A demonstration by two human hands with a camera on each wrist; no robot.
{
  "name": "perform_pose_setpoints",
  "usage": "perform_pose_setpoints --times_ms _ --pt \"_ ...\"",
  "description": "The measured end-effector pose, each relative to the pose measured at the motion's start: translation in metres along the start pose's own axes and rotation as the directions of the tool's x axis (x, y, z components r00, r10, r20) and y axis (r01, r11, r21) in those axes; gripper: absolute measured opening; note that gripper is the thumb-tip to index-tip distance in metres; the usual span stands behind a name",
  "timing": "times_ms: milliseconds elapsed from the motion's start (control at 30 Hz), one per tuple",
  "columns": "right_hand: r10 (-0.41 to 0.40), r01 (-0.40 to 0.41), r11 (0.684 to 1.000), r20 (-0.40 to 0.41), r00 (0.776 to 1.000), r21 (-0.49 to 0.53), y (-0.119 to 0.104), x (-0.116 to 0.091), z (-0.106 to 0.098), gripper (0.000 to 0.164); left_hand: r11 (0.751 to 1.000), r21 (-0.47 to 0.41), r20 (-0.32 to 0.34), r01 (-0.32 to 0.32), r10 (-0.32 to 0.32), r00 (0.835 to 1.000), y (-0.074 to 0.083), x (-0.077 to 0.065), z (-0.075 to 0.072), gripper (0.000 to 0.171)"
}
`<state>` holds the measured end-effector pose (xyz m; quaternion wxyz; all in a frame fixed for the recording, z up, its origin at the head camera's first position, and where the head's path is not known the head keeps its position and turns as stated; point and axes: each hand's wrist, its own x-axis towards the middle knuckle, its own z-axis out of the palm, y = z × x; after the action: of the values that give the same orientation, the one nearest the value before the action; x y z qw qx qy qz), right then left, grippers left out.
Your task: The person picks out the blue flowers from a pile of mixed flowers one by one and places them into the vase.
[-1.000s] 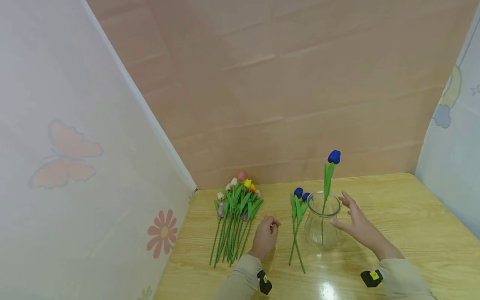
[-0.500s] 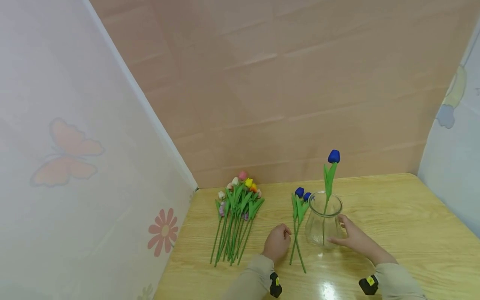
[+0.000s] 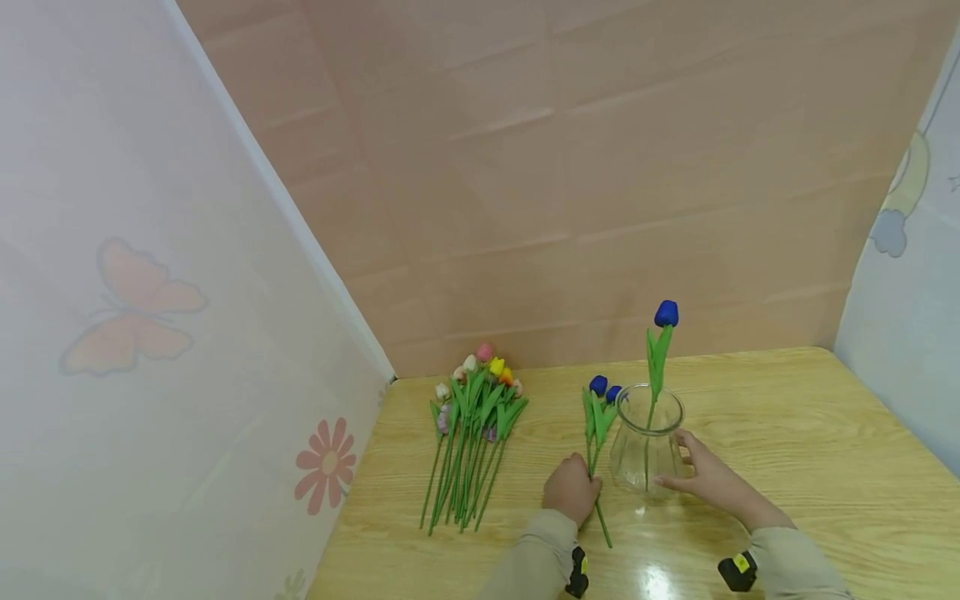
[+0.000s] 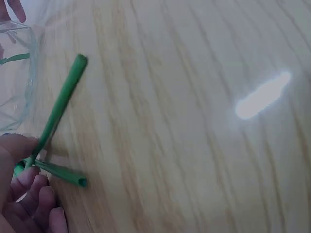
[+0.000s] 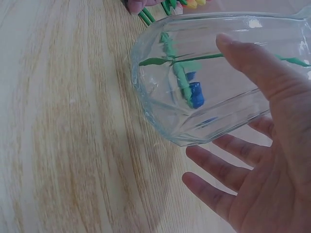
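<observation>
My left hand (image 3: 572, 490) pinches the stem of a blue tulip between thumb and forefinger, low on the table. Two blue tulips (image 3: 597, 417) lie there with crossed stems; in the left wrist view one stem (image 4: 63, 104) points up past the fingertips and the other stem (image 4: 65, 174) sticks out beside it. My right hand (image 3: 712, 485) holds the clear glass vase (image 3: 627, 462) from the right side, its thumb (image 5: 243, 53) on the near glass and its fingers spread along the other side. Upright in the vase stands one blue tulip (image 3: 666, 314), its stem seen through the glass.
Left of the hands lies a bunch of tulips (image 3: 472, 433) in white, pink, yellow, orange and purple. The wooden table (image 3: 787, 400) meets a brown backdrop (image 3: 562, 208) behind and a printed pale sheet (image 3: 240, 292) at the left.
My left hand has moved right, from between the flower groups to the blue tulips, and now pinches a stem. My right hand has lowered from near the rim onto the vase's side.
</observation>
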<state>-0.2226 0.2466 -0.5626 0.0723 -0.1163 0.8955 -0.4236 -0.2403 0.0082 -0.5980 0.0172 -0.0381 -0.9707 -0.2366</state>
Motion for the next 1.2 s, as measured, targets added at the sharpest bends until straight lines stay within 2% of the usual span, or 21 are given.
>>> perform_pose_setpoints --times_ms 100,133,233,333,433,567,700,767,867,1000,1100,1200 --pt "-0.002 0.002 1.0 -0.002 1.0 -0.005 0.0 0.0 0.0 0.099 1.0 0.006 0.0 0.012 -0.012 1.0 0.003 -0.001 -0.002 0.033" --pt "-0.003 0.003 1.0 -0.003 1.0 -0.005 0.0 0.0 0.0 0.099 1.0 -0.018 0.005 0.02 -0.02 1.0 0.004 -0.001 -0.004 0.036" --pt "-0.008 0.008 1.0 -0.006 1.0 -0.002 0.001 0.0 0.0 0.098 0.99 -0.13 0.007 0.047 -0.047 0.999 0.002 0.0 -0.005 0.048" --pt "-0.01 0.01 1.0 -0.001 1.0 0.004 0.002 0.001 0.0 0.098 0.961 -0.266 0.01 0.078 -0.078 0.997 -0.001 0.003 -0.008 0.054" --pt "-0.004 0.004 1.0 0.001 1.0 0.006 0.002 0.002 0.0 0.1 0.93 -0.359 -0.001 0.082 -0.088 0.996 -0.006 0.005 -0.015 0.043" --pt "-0.006 0.006 1.0 -0.002 1.0 0.003 0.003 0.002 0.0 0.1 0.903 -0.425 -0.012 0.061 -0.073 0.997 -0.011 0.007 -0.029 0.014" --pt "-0.014 0.014 1.0 -0.008 1.0 0.007 0.004 0.003 0.0 0.096 0.862 -0.506 -0.019 0.035 -0.052 0.998 -0.014 0.008 -0.047 0.008" --pt "-0.014 0.014 1.0 -0.008 1.0 0.011 0.004 0.004 0.0 0.096 0.834 -0.552 -0.042 0.0 -0.028 0.999 -0.014 0.007 -0.057 0.007" --pt "-0.014 0.014 1.0 -0.005 1.0 0.014 0.005 0.004 0.0 0.096 0.795 -0.6 -0.115 -0.091 0.027 0.993 -0.013 0.007 -0.069 0.01" --pt "-0.015 0.015 1.0 -0.004 1.0 0.008 0.004 0.003 -0.001 0.098 0.747 -0.628 -0.213 -0.219 0.106 0.971 -0.01 0.006 -0.079 0.008" --pt "-0.017 0.017 1.0 -0.008 1.0 0.004 0.005 0.003 -0.002 0.099 0.711 -0.644 -0.257 -0.282 0.146 0.955 -0.009 0.005 -0.081 0.006" --pt "-0.018 0.018 1.0 -0.003 1.0 0.013 0.005 0.003 -0.002 0.098 0.689 -0.645 -0.297 -0.332 0.174 0.939 -0.008 0.004 -0.08 0.006"
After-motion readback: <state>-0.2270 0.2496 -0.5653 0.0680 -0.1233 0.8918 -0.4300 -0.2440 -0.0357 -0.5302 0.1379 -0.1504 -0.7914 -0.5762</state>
